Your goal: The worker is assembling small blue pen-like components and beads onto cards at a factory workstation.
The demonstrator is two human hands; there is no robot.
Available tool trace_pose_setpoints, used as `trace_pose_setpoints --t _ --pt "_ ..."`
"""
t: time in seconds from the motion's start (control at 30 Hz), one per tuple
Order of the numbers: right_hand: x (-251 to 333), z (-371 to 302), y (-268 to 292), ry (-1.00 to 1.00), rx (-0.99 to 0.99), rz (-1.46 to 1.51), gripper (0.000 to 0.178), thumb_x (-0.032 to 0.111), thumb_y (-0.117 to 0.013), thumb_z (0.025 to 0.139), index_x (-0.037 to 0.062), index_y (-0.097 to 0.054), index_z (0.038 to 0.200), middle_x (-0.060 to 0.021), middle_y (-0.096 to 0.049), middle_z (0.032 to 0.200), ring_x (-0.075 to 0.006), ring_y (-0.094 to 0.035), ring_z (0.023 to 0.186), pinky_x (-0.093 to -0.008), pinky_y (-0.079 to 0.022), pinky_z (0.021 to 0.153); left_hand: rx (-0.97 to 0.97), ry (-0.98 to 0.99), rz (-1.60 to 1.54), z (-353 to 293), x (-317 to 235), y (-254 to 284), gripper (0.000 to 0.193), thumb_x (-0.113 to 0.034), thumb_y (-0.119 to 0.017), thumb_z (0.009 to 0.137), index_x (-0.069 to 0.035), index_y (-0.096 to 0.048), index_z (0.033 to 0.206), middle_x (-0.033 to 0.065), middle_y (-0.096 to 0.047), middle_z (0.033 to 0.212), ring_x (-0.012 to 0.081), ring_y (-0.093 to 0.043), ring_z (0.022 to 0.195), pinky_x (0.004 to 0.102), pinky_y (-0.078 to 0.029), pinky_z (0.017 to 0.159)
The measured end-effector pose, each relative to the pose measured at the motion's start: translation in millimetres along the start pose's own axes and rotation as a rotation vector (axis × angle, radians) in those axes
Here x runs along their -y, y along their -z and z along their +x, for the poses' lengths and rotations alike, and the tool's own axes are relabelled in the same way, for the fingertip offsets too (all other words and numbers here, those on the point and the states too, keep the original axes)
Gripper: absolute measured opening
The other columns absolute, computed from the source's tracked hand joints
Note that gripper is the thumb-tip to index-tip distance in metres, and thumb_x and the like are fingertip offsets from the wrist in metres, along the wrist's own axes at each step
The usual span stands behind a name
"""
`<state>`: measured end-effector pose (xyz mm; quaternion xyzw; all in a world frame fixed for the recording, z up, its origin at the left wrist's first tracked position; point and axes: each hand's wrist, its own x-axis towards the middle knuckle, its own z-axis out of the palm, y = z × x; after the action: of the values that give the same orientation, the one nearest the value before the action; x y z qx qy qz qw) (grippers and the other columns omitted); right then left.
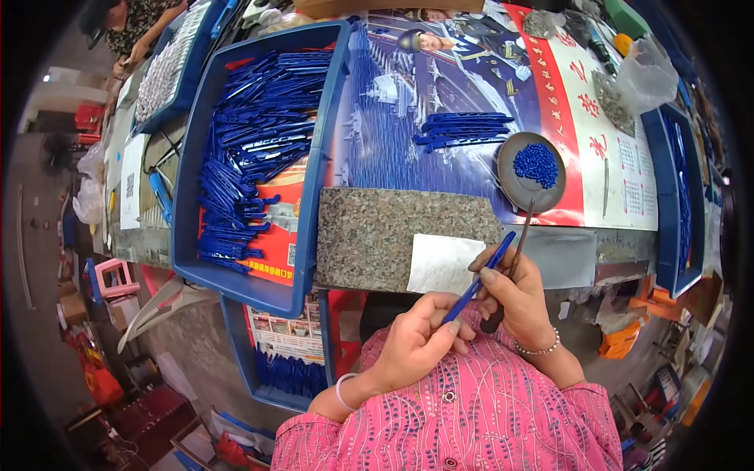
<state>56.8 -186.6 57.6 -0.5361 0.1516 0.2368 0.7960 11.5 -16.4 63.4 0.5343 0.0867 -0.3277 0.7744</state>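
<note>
My left hand (416, 337) is closed on the lower end of a slim blue plastic strip (462, 301), held at a slant in front of my chest. The fingers of my right hand (525, 298) are near the strip's upper part and close round a thin metal pick (524, 235). Its dark handle shows below that hand, and its tip points up to a round dark dish (542, 198). Small blue beads (536, 163) are heaped in the dish. A white sheet (440, 263) lies under the strip on a speckled stone slab (369, 231).
Left of the slab, a blue tray (318, 204) holds many blue strips (267, 102). More strips (463, 129) lie in a row on the poster (393, 165). Another blue tray (667, 204) stands at the right. A person (141, 23) is at the far left.
</note>
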Motion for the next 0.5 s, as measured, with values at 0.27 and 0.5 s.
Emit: trace_pose_setpoints --t 0.27,0.5 --pt "-1 2 -5 -0.049 0.013 -0.028 0.012 0.009 -0.053 0.087 -0.0004 -0.052 0.094 -0.0023 -0.052 0.062 -0.0064 -0.045 0.043 -0.0191 -0.038 0.040 0.001 0.040 -0.143 7 1 5 0.016 -0.009 -0.042 0.093 0.003 -0.044 0.104 0.0125 -0.061 0.080 0.0129 -0.060 0.065 0.0231 -0.049 0.059" --pt "4 0 -2 0.111 0.072 -0.246 0.014 0.012 -0.056 0.087 -0.0004 -0.053 0.093 -0.0013 -0.053 0.071 -0.0044 -0.047 0.054 -0.0193 -0.040 0.048 -0.027 -0.010 0.215 13 0 8 0.021 -0.018 -0.042 0.095 0.002 -0.050 0.094 0.0084 -0.060 0.074 0.0118 -0.059 0.060 0.0213 -0.047 0.054"
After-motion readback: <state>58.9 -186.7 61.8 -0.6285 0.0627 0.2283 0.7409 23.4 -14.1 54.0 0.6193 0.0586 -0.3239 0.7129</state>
